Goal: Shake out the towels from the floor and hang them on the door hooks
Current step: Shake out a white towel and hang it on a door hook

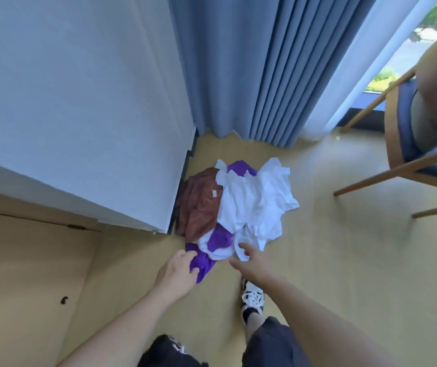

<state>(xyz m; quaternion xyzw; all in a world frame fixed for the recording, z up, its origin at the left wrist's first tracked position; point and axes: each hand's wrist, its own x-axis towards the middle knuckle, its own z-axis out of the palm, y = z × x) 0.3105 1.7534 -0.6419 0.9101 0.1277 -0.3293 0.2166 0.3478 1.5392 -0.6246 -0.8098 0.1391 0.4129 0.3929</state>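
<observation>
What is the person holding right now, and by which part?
The left hand grips the purple towel by its near corner. The right hand reaches toward the white towel, holding nothing.

Both arms stretched forward and down; left hand (177, 268) with fingers curled, pinching cloth; right hand (252, 263) with index finger and thumb spread.

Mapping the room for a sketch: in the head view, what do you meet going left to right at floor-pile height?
White wall → brown towel → white towel → wooden chair.
</observation>
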